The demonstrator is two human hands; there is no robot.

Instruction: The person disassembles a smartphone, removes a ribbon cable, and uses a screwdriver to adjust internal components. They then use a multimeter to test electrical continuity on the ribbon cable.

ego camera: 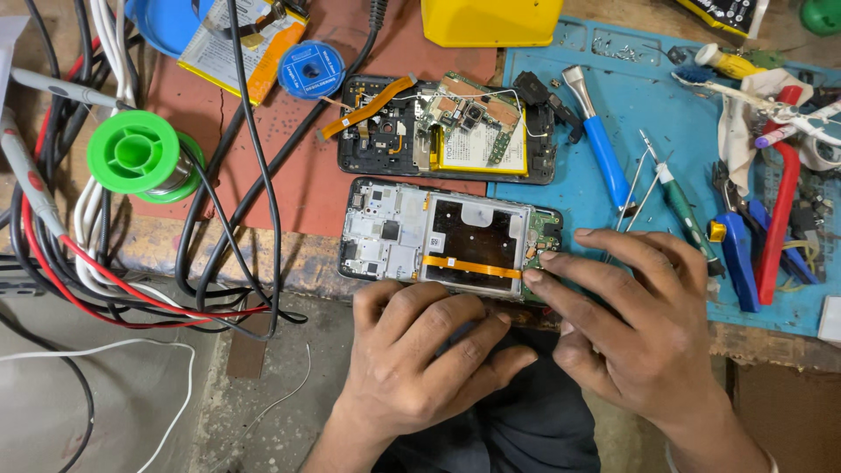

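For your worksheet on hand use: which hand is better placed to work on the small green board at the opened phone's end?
Probably the right hand: its fingertips already touch the opened phone beside the green board. The left hand rests curled below.

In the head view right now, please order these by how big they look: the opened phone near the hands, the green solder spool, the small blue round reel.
1. Opened phone, clearly largest.
2. Green solder spool.
3. Small blue round reel, smallest.
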